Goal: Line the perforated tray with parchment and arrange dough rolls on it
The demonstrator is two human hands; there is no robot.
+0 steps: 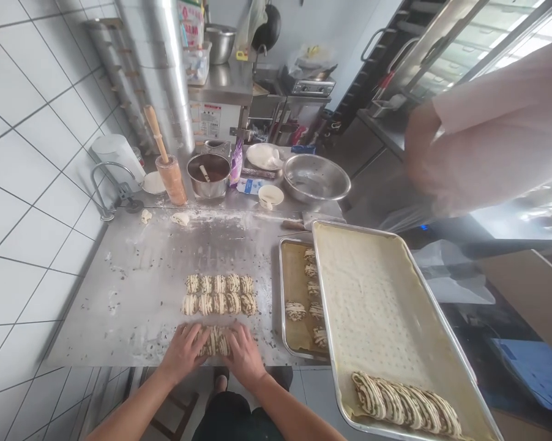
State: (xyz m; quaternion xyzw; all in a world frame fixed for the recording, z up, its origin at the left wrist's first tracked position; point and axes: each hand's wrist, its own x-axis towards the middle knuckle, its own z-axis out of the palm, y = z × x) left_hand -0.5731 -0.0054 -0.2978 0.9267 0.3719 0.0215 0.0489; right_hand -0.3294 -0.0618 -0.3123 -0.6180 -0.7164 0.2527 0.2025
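My left hand and my right hand press on either end of a short row of swirled dough pieces at the table's front edge. Their fingers curl over the dough and partly hide it. Just beyond lie two more rows of striped, dark-flecked dough pieces set side by side. To the right, a lined tray carries a long sliced, striped dough loaf along its near end. Under its left side, a second tray holds several separate dough pieces.
Along the back stand a rolling pin, a pot, a wide metal bowl and a small cup. A dough scraper lies near the tray. At right, another person's blurred arm reaches in. A faucet stands at left.
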